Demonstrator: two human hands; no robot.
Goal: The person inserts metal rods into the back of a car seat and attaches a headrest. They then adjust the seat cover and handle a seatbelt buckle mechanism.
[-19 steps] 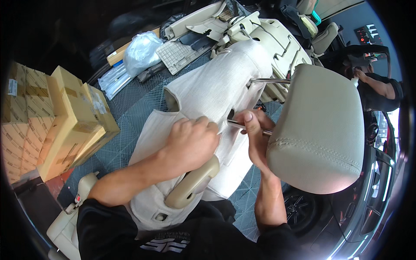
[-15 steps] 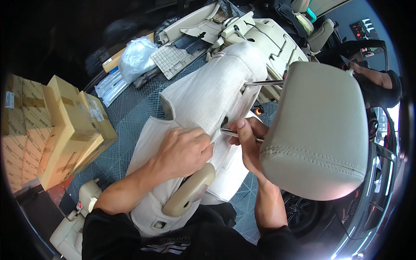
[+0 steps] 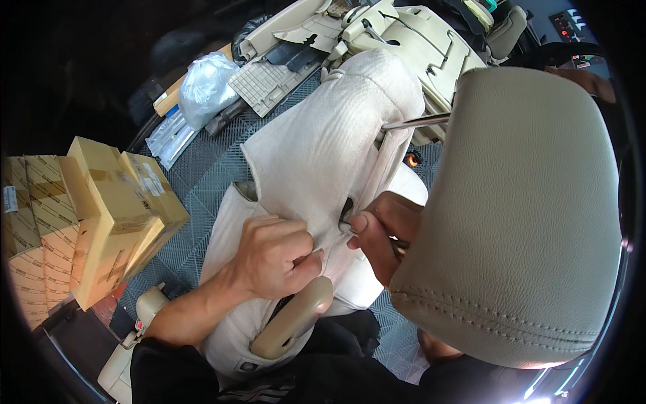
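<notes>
A pale fabric seat cover (image 3: 303, 148) lies over a car seat back in front of me, with a beige armrest (image 3: 296, 316) sticking out near my body. My left hand (image 3: 276, 252) is closed on the cover, knuckles up, with folds by the thumb. My right hand (image 3: 383, 229) pinches a metal post of the beige leather headrest (image 3: 511, 215), close to the post's tip. That tip is beside a dark hole (image 3: 348, 205) in the cover. Farther off, the other metal post (image 3: 417, 122) reaches the cover near a second opening. The headrest hides part of my right arm.
Cardboard boxes (image 3: 111, 209) stand at the left on the grey tiled floor (image 3: 208, 161). Beyond the seat lie a plastic bag (image 3: 207, 87), trim panels (image 3: 269, 84) and a bare cream seat back (image 3: 417, 47). Another person's arm (image 3: 585, 82) shows at the far right.
The headrest has come closer and fills more of the right side. My right fingers have moved nearer to the post's tip at the hole. My left hand has shifted slightly toward me.
</notes>
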